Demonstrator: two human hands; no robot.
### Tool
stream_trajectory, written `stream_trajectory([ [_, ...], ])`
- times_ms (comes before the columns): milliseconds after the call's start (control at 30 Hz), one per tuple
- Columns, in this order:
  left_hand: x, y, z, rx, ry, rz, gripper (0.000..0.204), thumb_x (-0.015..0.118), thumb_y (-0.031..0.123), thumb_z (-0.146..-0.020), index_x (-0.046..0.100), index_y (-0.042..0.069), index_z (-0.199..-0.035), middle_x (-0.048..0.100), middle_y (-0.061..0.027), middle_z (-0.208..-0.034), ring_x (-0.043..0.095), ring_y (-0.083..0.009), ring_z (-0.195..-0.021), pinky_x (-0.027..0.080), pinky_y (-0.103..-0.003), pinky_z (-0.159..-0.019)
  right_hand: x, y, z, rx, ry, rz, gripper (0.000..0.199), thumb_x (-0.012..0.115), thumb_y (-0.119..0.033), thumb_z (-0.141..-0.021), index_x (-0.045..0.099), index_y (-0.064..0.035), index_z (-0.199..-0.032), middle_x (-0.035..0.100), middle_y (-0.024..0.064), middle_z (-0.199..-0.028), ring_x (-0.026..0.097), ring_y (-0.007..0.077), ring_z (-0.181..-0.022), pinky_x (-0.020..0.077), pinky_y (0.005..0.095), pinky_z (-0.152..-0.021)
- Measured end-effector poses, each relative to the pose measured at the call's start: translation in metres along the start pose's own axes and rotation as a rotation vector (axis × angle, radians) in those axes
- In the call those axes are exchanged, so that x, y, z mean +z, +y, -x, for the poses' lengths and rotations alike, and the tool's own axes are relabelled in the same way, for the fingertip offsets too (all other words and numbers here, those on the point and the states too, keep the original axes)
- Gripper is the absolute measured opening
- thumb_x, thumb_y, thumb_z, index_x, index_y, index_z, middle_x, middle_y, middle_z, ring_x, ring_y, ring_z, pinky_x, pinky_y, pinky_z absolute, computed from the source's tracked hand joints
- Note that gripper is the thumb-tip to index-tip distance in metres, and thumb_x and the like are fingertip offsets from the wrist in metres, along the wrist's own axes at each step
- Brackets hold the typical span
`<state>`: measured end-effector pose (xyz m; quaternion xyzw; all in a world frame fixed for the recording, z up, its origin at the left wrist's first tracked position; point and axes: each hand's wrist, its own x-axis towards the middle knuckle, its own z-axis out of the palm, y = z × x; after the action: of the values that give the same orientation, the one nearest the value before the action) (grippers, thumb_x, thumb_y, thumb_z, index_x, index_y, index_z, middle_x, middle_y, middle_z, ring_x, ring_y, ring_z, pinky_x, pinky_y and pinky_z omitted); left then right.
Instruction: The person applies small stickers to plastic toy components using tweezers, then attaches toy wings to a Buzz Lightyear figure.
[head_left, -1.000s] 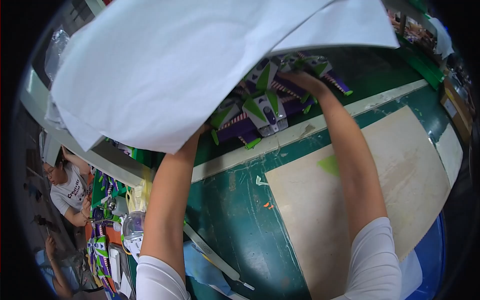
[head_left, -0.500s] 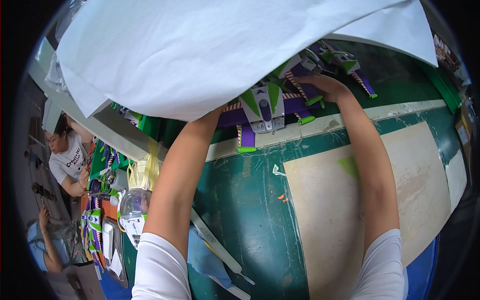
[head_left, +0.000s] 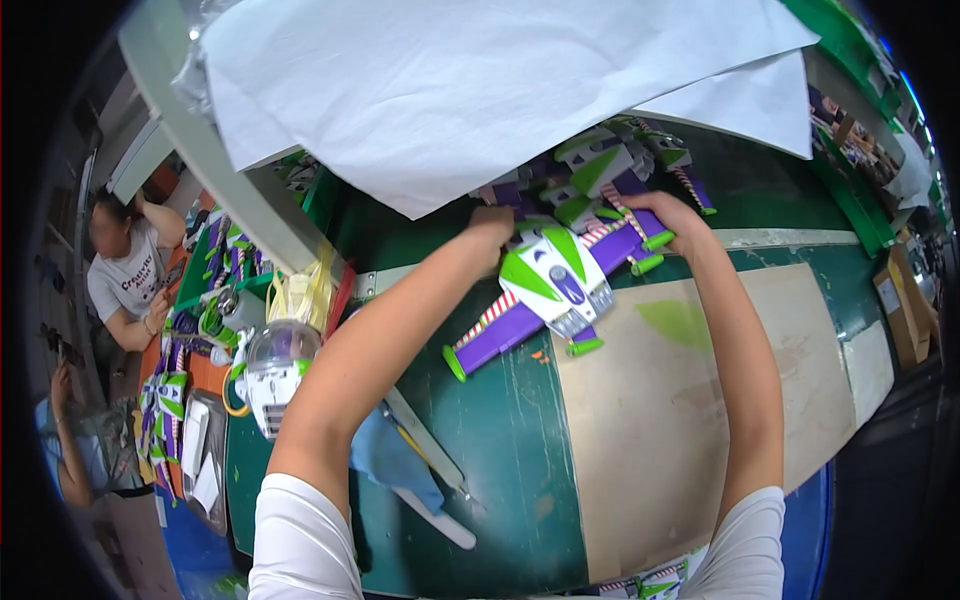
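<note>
A white, green and purple toy wing pack [head_left: 560, 278] with red-striped wings is held tilted in front of me, over the near edge of the shelf. My left hand [head_left: 491, 227] is closed at its far left side, fingers partly hidden. My right hand [head_left: 668, 214] grips around its right wing, with some fingers behind the purple part. Behind it, more wing packs [head_left: 597, 165] of the same kind lie heaped on the dark green shelf, partly covered by a large white sheet [head_left: 480, 90].
A beige board [head_left: 640, 430] lies on the green table [head_left: 500, 520]. Left of it are a blue cloth [head_left: 390, 455], a white strip-like tool [head_left: 425, 440] and a domed white toy [head_left: 280, 375]. A grey post [head_left: 235, 190] stands at left; two people sit beyond it.
The wing pack has come out from under the sheet toward me and turned, its left wing swinging nearer. Both hands have moved with it, and my view has shifted.
</note>
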<state>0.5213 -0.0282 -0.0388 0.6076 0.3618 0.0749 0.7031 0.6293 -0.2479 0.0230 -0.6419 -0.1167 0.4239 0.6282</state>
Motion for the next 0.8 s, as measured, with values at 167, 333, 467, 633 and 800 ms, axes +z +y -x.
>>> stream_trajectory([
  [167, 0.003, -0.024, 0.106, 0.006, 0.002, -0.004, 0.033, 0.049, 0.021, -0.084, 0.046, -0.007, -0.103, 0.054, -0.02, -0.102, 0.056, -0.0259, -0.088, 0.045, -0.037, -0.072, 0.026, 0.03, 0.083, -0.057, 0.041, 0.008, 0.034, 0.062, -0.019, -0.076, 0.054, 0.0049, -0.099, 0.063, 0.0134, -0.088, 0.063, 0.0162, -0.069, 0.0514, 0.0281, -0.063],
  [333, 0.02, -0.073, 0.153, 0.057, -0.018, -0.058, 0.021, 0.042, 0.022, -0.09, 0.043, 0.003, -0.099, 0.055, -0.0105, -0.083, 0.057, -0.0202, -0.067, 0.047, -0.032, -0.052, 0.025, 0.075, 0.161, -0.12, 0.125, -0.089, 0.034, 0.062, -0.02, -0.077, 0.054, 0.0053, -0.099, 0.063, 0.0139, -0.088, 0.063, 0.0165, -0.071, 0.0514, 0.028, -0.064],
  [467, 0.02, -0.079, 0.182, 0.104, 0.016, -0.214, 0.04, 0.048, 0.031, -0.083, 0.047, 0.004, -0.113, 0.044, -0.023, -0.118, 0.046, -0.0351, -0.108, 0.037, -0.04, -0.091, 0.017, 0.108, 0.198, -0.182, 0.231, -0.128, 0.035, 0.063, -0.021, -0.076, 0.055, 0.0049, -0.097, 0.063, 0.0122, -0.085, 0.062, 0.0155, -0.066, 0.0505, 0.0268, -0.061],
  [633, -0.024, -0.044, 0.242, 0.012, -0.166, 0.052, 0.024, 0.044, 0.027, -0.087, 0.047, 0.009, -0.103, 0.055, -0.0113, -0.103, 0.054, -0.0231, -0.096, 0.044, -0.035, -0.075, 0.008, 0.123, 0.229, -0.254, 0.502, 0.106, 0.032, 0.063, -0.019, -0.074, 0.056, 0.0044, -0.096, 0.063, 0.01, -0.078, 0.06, 0.0137, -0.06, 0.0488, 0.0256, -0.055],
  [800, -0.123, -0.039, 0.325, 0.038, -0.448, 0.133, 0.017, 0.041, 0.02, -0.091, 0.041, 0.008, -0.103, 0.057, -0.0084, -0.094, 0.054, -0.0123, -0.074, 0.041, -0.024, -0.055, 0.017, 0.126, 0.25, -0.307, 1.057, 0.915, 0.048, 0.063, -0.024, -0.074, 0.047, -0.0002, -0.113, 0.055, 0.013, -0.096, 0.059, 0.0193, -0.076, 0.0478, 0.0289, -0.063],
])
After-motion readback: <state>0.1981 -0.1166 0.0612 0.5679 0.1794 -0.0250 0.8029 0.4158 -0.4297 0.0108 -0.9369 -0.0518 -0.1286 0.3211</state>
